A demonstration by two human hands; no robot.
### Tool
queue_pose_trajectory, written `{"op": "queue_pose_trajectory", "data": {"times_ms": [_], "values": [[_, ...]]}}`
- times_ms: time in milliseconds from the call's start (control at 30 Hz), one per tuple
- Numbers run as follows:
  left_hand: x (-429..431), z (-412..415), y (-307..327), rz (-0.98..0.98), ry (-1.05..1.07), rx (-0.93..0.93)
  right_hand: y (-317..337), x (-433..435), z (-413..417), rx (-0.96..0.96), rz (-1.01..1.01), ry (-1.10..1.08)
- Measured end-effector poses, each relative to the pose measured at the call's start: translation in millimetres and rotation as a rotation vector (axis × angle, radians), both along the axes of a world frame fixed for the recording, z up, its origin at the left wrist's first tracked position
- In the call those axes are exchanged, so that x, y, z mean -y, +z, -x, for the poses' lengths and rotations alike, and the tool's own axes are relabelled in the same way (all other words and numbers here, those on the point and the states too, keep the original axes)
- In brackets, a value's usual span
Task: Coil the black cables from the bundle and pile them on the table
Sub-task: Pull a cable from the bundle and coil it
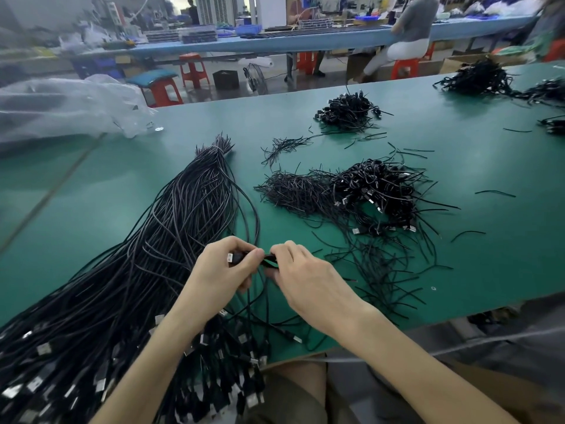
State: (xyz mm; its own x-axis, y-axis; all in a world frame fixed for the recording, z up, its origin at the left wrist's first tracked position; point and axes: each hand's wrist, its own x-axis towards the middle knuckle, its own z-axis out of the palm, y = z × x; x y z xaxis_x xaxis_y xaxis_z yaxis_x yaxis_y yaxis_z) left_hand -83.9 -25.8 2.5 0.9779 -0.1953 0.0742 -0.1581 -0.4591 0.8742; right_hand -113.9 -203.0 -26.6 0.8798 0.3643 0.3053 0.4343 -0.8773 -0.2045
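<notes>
Colours: workbench items
Table green; cable bundle black with silver plugs; stools were orange-red; plastic sheet translucent white.

- Bundle lies on the left half of the worktop, running from the near-left edge to the far middle.
- Plastic bag sits behind the bundle, far left.
- Large pile lies right of the bundle, mid-worktop; heap of ties touches its left side.
- Small pile lies behind the large pile, apart from it.
- 1 more pile, the corner pile, lies far right.
- Left hand and right hand meet near the front edge, right of the bundle, both pinching 1 cable.
</notes>
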Motion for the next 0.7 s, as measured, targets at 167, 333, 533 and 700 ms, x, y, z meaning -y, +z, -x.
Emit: {"op": "queue_pose_trajectory", "data": {"times_ms": [167, 333, 533, 700], "values": [[-4, -3, 4, -0.169, -0.151, -0.090, -2, 9, 0, -0.023, 0.030, 0.090], [-14, 1, 7, -0.217, -0.501, -0.301, 1, 8, 6, 0.022, 0.031, 0.178], [-11, 3, -4, -0.088, -0.526, -0.404, -1, 10, 3, 0.069, -0.006, 0.190], [-1, -2, -16, -0.050, -0.272, -0.241, -2, 25, -10, 0.206, 0.010, -0.031]]}}
